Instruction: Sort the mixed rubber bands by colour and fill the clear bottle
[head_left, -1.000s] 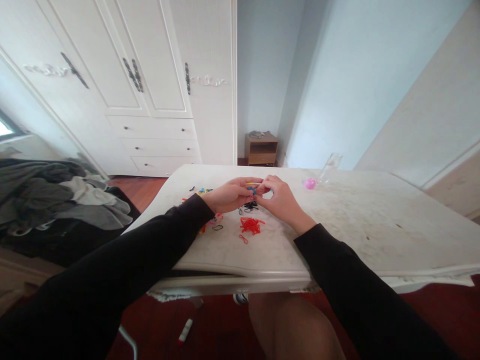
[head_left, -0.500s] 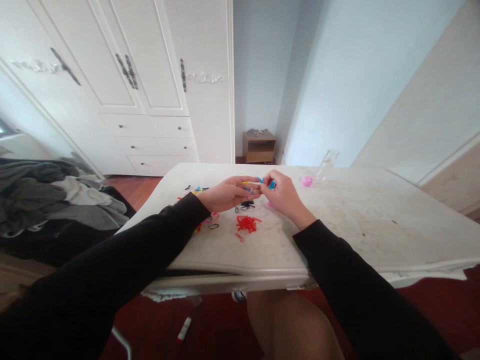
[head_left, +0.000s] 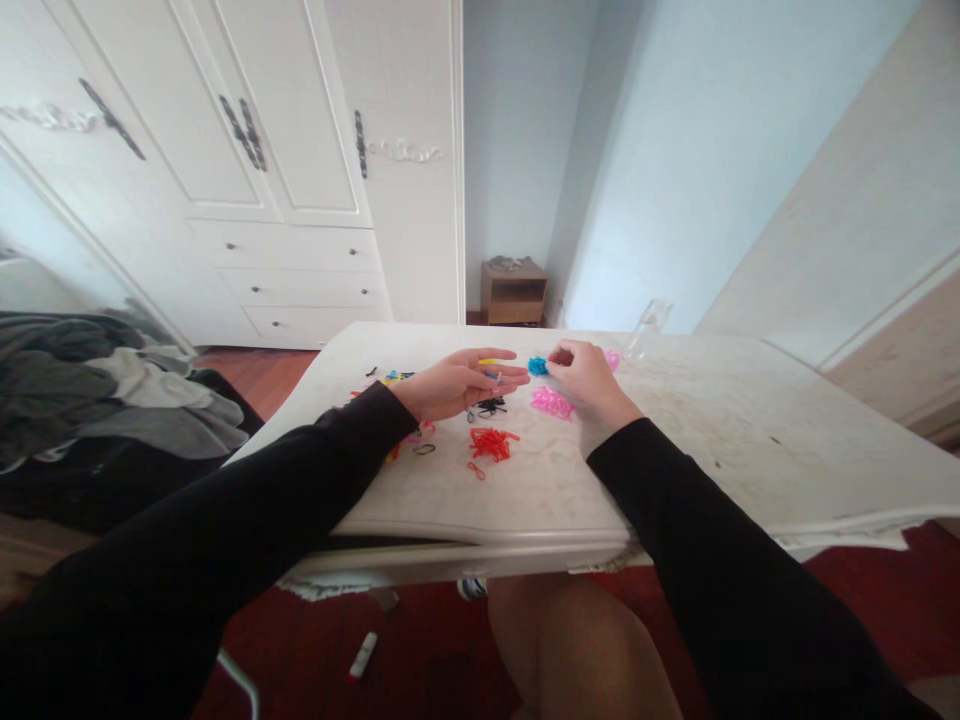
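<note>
Fingers (head_left: 504, 354) spread on your left hand (head_left: 444, 386), bluish bit (head_left: 493, 377) among them; right hand (head_left: 589, 375) curled beside blue bands (head_left: 537, 367), hold unclear.

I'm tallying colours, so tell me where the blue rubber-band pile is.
In the head view, the blue rubber-band pile lies on the white table, just left of the right hand and beyond the pink rubber-band pile.

White wardrobe (head_left: 300, 150) left of wooden nightstand (head_left: 514, 297); gray clothes (head_left: 64, 395) heaped.

Left fingers (head_left: 496, 354) extend apart; right fingers (head_left: 570, 350) curl inward.
</note>
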